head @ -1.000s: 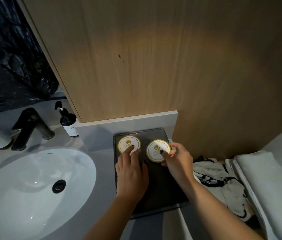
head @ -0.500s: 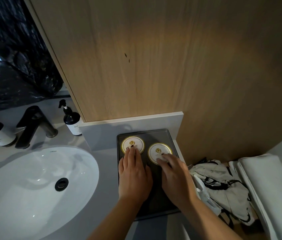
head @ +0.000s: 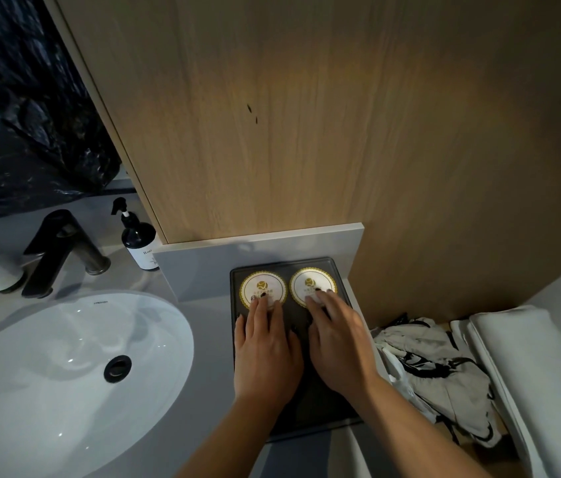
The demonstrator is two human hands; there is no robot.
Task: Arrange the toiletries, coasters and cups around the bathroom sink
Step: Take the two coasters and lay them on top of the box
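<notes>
White sink (head: 65,381) at left, set in grey counter (head: 203,339). Dark tray (head: 320,408) to its right, against the back ledge. Left hand (head: 267,350) and right hand (head: 341,346) flat on tray, fingers straight, gripping nothing. Fingertips pressing on left coaster (head: 262,286) and right coaster (head: 312,283), side by side at tray's far end.

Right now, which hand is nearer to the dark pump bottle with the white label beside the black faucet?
Left. The left hand lies on the dark tray, on the side towards the dark pump bottle; the right hand lies beyond it, farther away.
</notes>
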